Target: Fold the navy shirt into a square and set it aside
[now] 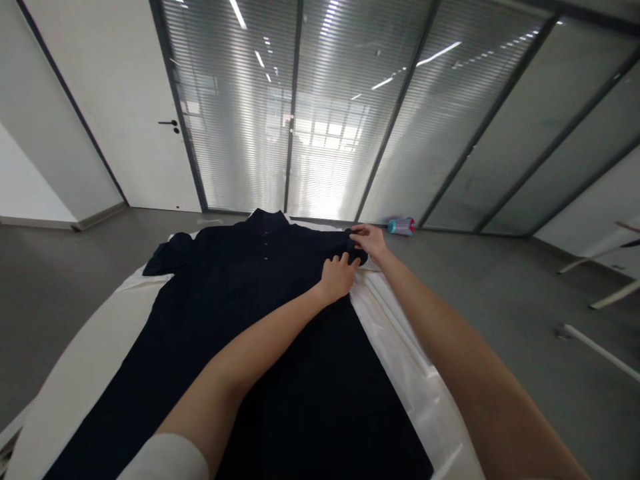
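Our right hand [369,239] fingers pinch far sleeve edge of dark navy short-sleeved button shirt [260,333]. Our left hand [338,276] fingers curled, pressing fabric just beside it. Shirt lies flat, front up, on white cloth-covered table [80,360]. Teal bottle [401,226] on grey floor beyond.

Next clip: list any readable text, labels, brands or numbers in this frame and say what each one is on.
None can be read.
Dark shirt under the left hand and right hand: plain, only small buttons, no print or tag showing.
Teal and pink container on the floor by the glass wall: any label is too small and blurred to read.
White door: no sign on it.
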The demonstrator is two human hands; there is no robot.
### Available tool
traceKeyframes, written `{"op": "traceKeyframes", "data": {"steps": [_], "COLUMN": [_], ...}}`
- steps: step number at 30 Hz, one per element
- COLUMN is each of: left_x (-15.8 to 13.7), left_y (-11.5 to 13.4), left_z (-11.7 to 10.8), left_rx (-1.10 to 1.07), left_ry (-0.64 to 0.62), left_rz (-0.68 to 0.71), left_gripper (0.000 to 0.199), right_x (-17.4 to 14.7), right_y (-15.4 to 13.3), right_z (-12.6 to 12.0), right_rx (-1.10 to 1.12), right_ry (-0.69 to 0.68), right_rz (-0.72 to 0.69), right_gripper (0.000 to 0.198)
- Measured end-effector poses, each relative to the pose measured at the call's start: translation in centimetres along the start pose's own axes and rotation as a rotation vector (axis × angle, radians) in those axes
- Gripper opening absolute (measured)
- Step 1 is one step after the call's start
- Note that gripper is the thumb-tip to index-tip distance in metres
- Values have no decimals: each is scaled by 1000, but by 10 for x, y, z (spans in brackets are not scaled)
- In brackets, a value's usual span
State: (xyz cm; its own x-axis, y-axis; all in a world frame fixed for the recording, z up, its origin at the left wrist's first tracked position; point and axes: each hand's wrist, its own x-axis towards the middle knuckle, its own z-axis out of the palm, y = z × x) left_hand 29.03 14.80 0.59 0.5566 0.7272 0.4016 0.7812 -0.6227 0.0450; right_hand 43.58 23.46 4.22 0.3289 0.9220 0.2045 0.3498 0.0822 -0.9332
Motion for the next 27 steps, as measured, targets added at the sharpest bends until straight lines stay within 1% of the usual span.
{"op": "traceKeyframes", "data": {"steps": [1, 3, 5, 7, 13, 19, 22, 27], "left_x": [0, -1, -2, -2, -3, -5, -4, 2], "left_y": [2, 4, 4, 3, 0, 2, 0, -6], "left_z": [4, 9, 12, 13, 17, 18, 17, 13], "left_rx": [-2, -6, -10, -19, 11, 11, -18, -72], "left_ry": [17, 47, 65, 67, 24, 27, 37, 59], "left_rz": [-21, -25, -4, 28, 139, 179, 162, 31], "left_gripper": [47, 39, 28, 21, 27, 27, 27, 27], "right_x": [-2, -4, -4, -2, 9, 15, 15, 13], "right_y": [0, 0, 2, 4, 12, 20, 22, 15], "right_z": [-1, -2, -3, -5, -9, -14, -14, -10], "right_rx": [-1, -2, 0, 2, -12, -29, -30, 11], "right_ry": [-8, -12, 3, 30, 95, 119, 117, 85], "right_rz": [-7, -11, -7, 1, 24, 22, 9, -38], "right_gripper": [21, 19, 18, 18, 18, 16, 17, 16]}}
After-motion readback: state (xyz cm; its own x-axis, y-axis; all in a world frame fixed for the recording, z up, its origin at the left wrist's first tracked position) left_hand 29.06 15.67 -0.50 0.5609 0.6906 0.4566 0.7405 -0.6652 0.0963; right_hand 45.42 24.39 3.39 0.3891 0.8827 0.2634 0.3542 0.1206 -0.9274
